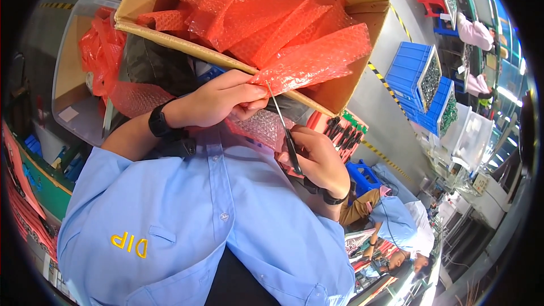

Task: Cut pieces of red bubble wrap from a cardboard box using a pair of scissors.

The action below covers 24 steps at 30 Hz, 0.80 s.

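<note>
My left hand is closed, pinching the near end of a sheet of red bubble wrap at the box's near edge. My right hand is wrapped round a slim black-handled tool with a narrow metal shaft or blade. Its tip meets the bubble wrap beside my left fingers; whether it is a knife or scissors I cannot tell. More red sheets lie heaped in the open cardboard box. Below my hands hangs another stretch of bubble wrap, partly hidden by them.
At left, a clear plastic bin holds red wrap. Beyond my right hand lies a red tray with black parts. Blue crates stand on the floor farther right, near a blue stool. Other people work at the lower right.
</note>
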Motion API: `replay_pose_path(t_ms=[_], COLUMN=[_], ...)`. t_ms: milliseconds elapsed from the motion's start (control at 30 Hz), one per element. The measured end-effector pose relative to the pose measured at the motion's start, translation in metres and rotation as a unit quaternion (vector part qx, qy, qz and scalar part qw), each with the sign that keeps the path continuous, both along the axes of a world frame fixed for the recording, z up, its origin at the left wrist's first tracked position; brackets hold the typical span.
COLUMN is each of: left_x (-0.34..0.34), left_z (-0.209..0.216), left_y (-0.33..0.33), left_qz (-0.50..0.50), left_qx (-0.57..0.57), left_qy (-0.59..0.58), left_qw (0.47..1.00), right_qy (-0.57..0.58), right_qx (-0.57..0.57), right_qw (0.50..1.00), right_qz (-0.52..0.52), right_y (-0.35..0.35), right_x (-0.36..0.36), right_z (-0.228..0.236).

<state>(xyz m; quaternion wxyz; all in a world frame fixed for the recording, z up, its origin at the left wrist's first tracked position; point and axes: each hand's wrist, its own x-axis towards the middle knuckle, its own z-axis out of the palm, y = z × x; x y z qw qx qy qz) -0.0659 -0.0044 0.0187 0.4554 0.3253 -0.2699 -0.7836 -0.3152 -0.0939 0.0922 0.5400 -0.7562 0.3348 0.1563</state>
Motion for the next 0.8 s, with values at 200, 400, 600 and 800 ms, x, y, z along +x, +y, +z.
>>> replay_pose_path(t_ms=[200, 400, 600, 800], left_x=[-0.002, 0.003, 0.009, 0.009], left_z=[-0.003, 0.003, 0.0, 0.006], left_y=[0.0, 0.0, 0.004, 0.004], left_qz=[0.012, -0.013, -0.073, -0.099], left_qx=[-0.017, -0.014, 0.035, 0.033], left_qy=[-0.003, 0.025, 0.081, 0.063], left_qw=[1.0, 1.0, 0.993, 0.993], right_qy=[0.013, -0.011, -0.032, -0.062], right_qx=[-0.006, -0.022, -0.01, 0.046], right_qw=[1.0, 0.999, 0.997, 0.993], right_qz=[-0.01, 0.026, 0.062, 0.091], right_y=[-0.001, -0.006, -0.007, -0.012], right_x=[-0.001, -0.01, -0.009, -0.006], right_z=[0.0, -0.001, 0.002, -0.008])
